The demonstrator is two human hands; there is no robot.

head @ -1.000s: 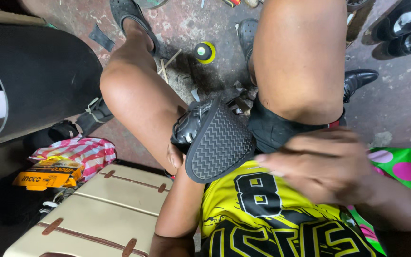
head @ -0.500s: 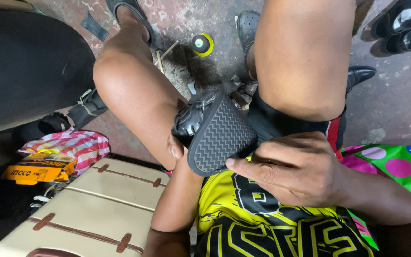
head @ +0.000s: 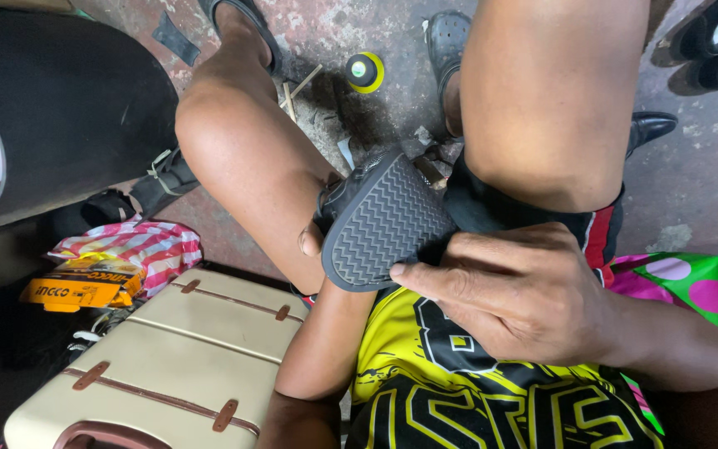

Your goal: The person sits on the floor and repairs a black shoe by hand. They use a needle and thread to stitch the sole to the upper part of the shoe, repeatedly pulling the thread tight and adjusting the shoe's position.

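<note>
A black shoe (head: 380, 220) lies sole-up between my bare knees, showing its grey zigzag tread. My left hand (head: 310, 241) grips it from the far side and is mostly hidden; only the thumb shows at the sole's left edge. My right hand (head: 517, 299) lies against the shoe's near right side, its forefinger stretched along the lower rim of the sole and the other fingers curled at the shoe's flank. Below the hands is my yellow and black shirt (head: 459, 382).
A cream suitcase (head: 168, 357) with brown straps lies at lower left, beside an orange box (head: 85, 287) and a pink striped bag (head: 139, 245). A small yellow round tin (head: 365, 71) sits on the concrete floor. Black shoes (head: 708, 50) stand at top right, a green dotted bag (head: 700, 287) at right.
My right hand has moved left and up from my lap onto the shoe's sole edge. The shoe stays sole-up in my left hand.
</note>
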